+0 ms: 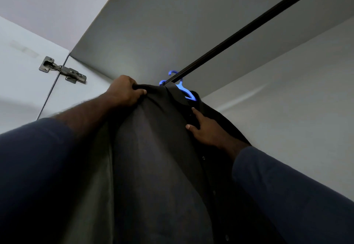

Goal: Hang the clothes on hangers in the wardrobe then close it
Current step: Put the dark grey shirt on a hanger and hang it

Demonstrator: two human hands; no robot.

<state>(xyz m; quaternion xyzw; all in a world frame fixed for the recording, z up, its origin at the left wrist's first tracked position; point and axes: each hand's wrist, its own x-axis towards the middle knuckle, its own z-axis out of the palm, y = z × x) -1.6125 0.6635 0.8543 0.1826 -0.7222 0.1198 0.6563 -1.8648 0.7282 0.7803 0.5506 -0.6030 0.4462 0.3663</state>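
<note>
Navy sleeve (32, 176) low at left, closest to the lens. Beyond it, metal hinge (63, 69) on the wardrobe door (19, 86). Left hand (122, 92) clenched round the shoulder of a dark shirt (157, 157), draped on a blue hanger (184, 90) with its hook at the black rail (249, 27). Right hand (206, 131) against the shirt's button strip, forefinger straight; pinching or merely pressing, impossible to tell. Second navy sleeve (297, 201) low right.

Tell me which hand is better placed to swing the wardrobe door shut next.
Left, probably. The left hand, gripping the shoulder of the dark shirt, is on the side of the hinged door; the right hand rests on the placket, farther away.
</note>
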